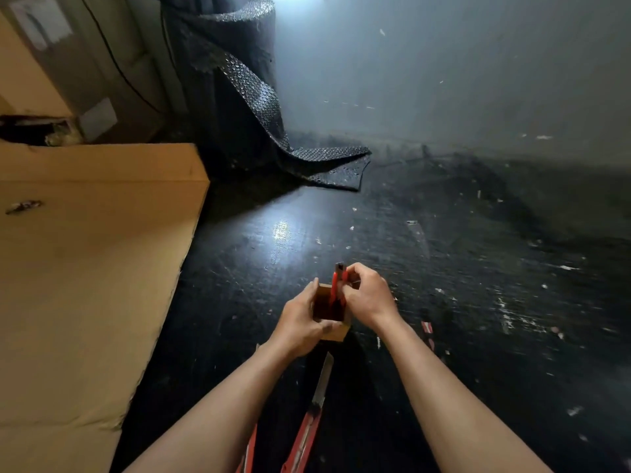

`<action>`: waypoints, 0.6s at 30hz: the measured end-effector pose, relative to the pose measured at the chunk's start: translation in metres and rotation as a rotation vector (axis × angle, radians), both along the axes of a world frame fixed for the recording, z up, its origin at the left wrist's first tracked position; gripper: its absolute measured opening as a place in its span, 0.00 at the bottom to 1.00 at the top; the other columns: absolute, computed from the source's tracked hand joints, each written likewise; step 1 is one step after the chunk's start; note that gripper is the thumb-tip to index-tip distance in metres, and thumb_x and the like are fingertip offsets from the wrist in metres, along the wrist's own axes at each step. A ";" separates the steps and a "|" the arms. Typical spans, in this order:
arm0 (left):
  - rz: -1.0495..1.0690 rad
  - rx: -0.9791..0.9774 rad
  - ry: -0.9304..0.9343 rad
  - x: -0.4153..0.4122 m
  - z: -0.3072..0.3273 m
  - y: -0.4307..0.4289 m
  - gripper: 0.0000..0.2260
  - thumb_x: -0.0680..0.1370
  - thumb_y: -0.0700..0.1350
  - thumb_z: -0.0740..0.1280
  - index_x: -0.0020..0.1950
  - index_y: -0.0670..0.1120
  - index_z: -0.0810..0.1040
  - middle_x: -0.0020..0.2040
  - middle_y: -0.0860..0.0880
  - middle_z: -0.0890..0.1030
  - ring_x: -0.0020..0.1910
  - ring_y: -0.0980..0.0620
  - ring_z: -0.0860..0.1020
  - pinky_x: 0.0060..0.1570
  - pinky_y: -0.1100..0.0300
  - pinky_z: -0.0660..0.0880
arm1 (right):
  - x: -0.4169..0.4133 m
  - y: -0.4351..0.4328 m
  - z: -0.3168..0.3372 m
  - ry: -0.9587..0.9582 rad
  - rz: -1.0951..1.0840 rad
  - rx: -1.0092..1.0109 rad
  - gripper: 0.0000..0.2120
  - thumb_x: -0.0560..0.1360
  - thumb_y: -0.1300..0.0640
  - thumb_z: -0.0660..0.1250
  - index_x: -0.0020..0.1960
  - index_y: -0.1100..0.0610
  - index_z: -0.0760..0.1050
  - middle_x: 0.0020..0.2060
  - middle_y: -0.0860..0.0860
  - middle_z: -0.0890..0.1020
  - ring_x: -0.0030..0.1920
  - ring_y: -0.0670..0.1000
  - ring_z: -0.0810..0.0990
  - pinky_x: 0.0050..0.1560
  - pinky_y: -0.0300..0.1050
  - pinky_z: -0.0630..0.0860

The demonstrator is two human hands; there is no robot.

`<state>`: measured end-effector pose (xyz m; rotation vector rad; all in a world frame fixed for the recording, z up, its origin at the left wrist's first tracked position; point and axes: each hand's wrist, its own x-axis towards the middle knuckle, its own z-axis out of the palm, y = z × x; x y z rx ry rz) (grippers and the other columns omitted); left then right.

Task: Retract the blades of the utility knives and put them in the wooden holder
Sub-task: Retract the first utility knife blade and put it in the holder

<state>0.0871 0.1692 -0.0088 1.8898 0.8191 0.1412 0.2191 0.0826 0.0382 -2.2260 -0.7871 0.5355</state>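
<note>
Stowing is the step in hand: the right hand (367,295) pinches a red utility knife (338,285) standing in the wooden holder (333,312), which the left hand (300,322) clasps on the dark floor (478,268). Next, I judge, comes the knife with its blade out (316,404) lying between the forearms (retract first). No writing is legible.

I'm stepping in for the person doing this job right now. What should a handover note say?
Left hand: steadies the wooden holder on the dark floor.
Right hand: holds a red utility knife standing in the holder.
Done: that knife is going in.
Left: the knife with its blade out between the forearms, a second red knife beside it, and something red right of the holder, too blurred to name.
</note>
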 end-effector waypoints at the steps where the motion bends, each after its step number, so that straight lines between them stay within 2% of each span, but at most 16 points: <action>1: 0.006 -0.018 -0.010 0.000 0.000 -0.001 0.41 0.70 0.42 0.81 0.80 0.48 0.65 0.61 0.56 0.80 0.62 0.58 0.78 0.55 0.75 0.71 | 0.002 -0.001 -0.002 0.001 -0.004 -0.011 0.02 0.75 0.57 0.69 0.45 0.52 0.80 0.40 0.49 0.85 0.42 0.53 0.82 0.43 0.50 0.78; 5: 0.025 -0.032 -0.005 -0.001 -0.001 -0.002 0.46 0.70 0.42 0.81 0.82 0.47 0.60 0.68 0.50 0.80 0.66 0.58 0.76 0.62 0.69 0.68 | 0.006 -0.004 -0.006 0.000 -0.007 -0.044 0.07 0.76 0.61 0.67 0.49 0.51 0.82 0.44 0.49 0.86 0.45 0.51 0.82 0.46 0.47 0.78; 10: 0.020 -0.024 0.013 -0.001 0.002 -0.002 0.46 0.71 0.42 0.80 0.83 0.48 0.58 0.70 0.47 0.79 0.64 0.59 0.74 0.62 0.68 0.68 | 0.009 -0.004 -0.008 0.003 0.001 -0.029 0.09 0.77 0.61 0.68 0.55 0.53 0.81 0.48 0.50 0.86 0.50 0.52 0.83 0.52 0.48 0.80; 18: 0.055 0.040 0.022 -0.012 0.004 -0.004 0.49 0.70 0.45 0.81 0.83 0.46 0.55 0.73 0.45 0.77 0.73 0.47 0.74 0.70 0.59 0.69 | 0.005 -0.029 -0.004 -0.001 -0.025 0.021 0.20 0.76 0.54 0.73 0.67 0.54 0.76 0.57 0.52 0.83 0.57 0.51 0.82 0.59 0.50 0.80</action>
